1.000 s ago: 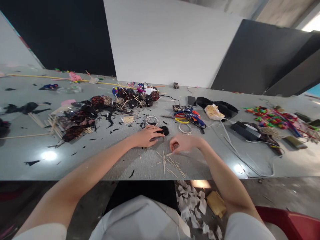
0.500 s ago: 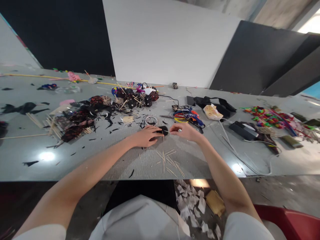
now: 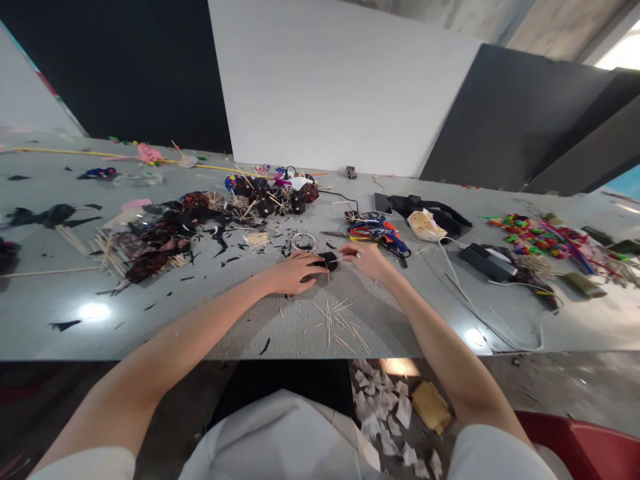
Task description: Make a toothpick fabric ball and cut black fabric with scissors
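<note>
My left hand point(image 3: 296, 272) is closed on a small black bundle point(image 3: 329, 261), pressing it against the grey table; its exact kind is hard to make out. A thin pale stick pokes out of the bundle's near side. To the right, my right hand point(image 3: 364, 259) pinches another thin wooden stick point(image 3: 343, 259), which points left at the bundle. Several loose wooden sticks point(image 3: 345, 325) lie scattered on the tabletop just below my hands. Behind my left hand is a white ring-shaped roll point(image 3: 304, 241), perhaps tape.
Dark fabric balls with sticks point(image 3: 280, 200) are heaped at the back. Stick bundles and dark cloth point(image 3: 155, 247) lie left. Right are scissors and pliers point(image 3: 380, 233), a white lump point(image 3: 426, 225), a black device point(image 3: 487, 261), a white cable point(image 3: 465, 303) and colourful trimmings point(image 3: 535, 233).
My right hand has turned slightly, and more of its stick shows between the fingers and the black bundle. My left hand stays on the bundle.
</note>
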